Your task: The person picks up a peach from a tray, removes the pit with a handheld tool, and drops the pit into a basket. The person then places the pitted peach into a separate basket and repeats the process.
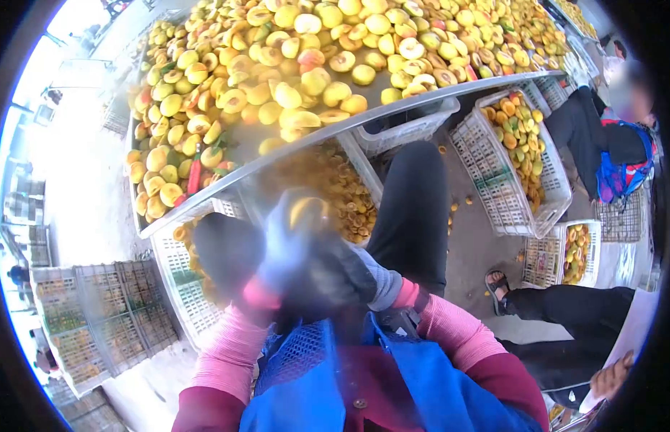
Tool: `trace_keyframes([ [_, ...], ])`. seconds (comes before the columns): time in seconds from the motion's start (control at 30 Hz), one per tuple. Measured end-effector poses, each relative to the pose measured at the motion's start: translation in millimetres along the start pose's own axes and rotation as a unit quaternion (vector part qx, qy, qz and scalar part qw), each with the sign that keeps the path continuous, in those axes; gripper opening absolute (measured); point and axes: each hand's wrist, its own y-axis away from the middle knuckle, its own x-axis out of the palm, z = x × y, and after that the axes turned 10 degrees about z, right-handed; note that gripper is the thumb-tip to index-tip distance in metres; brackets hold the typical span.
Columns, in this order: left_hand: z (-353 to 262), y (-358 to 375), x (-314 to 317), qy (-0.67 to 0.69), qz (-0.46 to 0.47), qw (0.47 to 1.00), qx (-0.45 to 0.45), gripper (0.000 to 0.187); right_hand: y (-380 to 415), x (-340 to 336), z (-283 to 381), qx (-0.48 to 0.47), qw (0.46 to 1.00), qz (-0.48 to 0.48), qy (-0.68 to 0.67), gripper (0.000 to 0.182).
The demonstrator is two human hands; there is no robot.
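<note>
My left hand point(281, 237), in a pale blue-grey glove, is closed around a yellow peach point(309, 212) above my lap. Motion blur hides whether the peach is whole or halved. My right hand point(342, 270), in a dark glove with a grey cuff, is close beside it on the right. Its fingers are smeared, and I cannot make out anything in them. In front of both hands, a metal table point(324, 133) bears a heap of yellow peaches, many cut in half. A red-handled tool point(195, 171) lies among the peaches at the table's left side.
Below the table edge, a bin point(349, 155) holds peach pieces. A white crate point(194, 302) stands by my left knee. Peach-filled crates point(518, 212) point(540, 259) are on the right, near a seated co-worker point(626, 144) and another person's leg point(565, 306). Stacked crates point(97, 309) stand left.
</note>
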Motion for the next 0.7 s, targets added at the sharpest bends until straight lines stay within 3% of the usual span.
trace_keyframes([
  [0.07, 10.3, 5.5, -0.3, 0.160, 0.000, 0.986, -0.046, 0.017, 1.9, 9.6, -1.8, -0.015, 0.995, -0.063, 0.081, 0.046],
  [0.1, 23.6, 8.7, -4.6, 0.159, 0.013, 0.985, -0.067, 0.020, 1.2, 10.0, -2.9, 0.001, 0.997, -0.051, 0.064, 0.046],
  [0.17, 43.7, 13.4, -6.5, 0.011, 0.004, 1.000, 0.006, 0.018, -1.4, 8.4, -2.8, 0.034, 0.999, -0.028, 0.031, 0.046],
  [0.2, 29.3, 14.1, -4.3, 0.004, 0.006, 1.000, 0.015, 0.017, -2.2, 6.4, -3.7, 0.048, 0.999, -0.001, -0.007, 0.046],
  [0.23, 0.8, 16.4, 2.7, 0.150, -0.038, 0.985, -0.076, 0.016, -2.5, 4.3, -5.5, 0.063, 0.997, 0.025, -0.046, 0.046],
  [0.4, -1.2, 18.8, -7.0, -0.131, -0.028, 0.989, 0.064, 0.020, -5.5, -2.7, -11.5, 0.096, 0.982, 0.068, -0.145, 0.051],
  [0.47, 5.3, 18.3, -6.4, -0.104, -0.025, 0.994, 0.035, 0.019, -7.4, -7.8, -8.3, 0.109, 0.974, 0.088, -0.178, 0.049],
  [0.53, 18.9, 15.5, -4.7, 0.051, -0.018, 0.998, -0.015, 0.018, -11.1, -15.7, -4.7, 0.119, 0.964, 0.121, -0.203, 0.049],
  [0.67, 61.9, 3.3, -4.6, 0.234, -0.038, 0.967, -0.095, 0.022, -32.6, -26.0, 8.2, 0.141, 0.969, 0.032, -0.202, 0.048],
  [0.7, 70.2, -1.5, -5.9, 0.220, -0.047, 0.970, -0.089, 0.024, -38.7, -33.8, 12.1, 0.150, 0.968, 0.017, -0.200, 0.048],
])
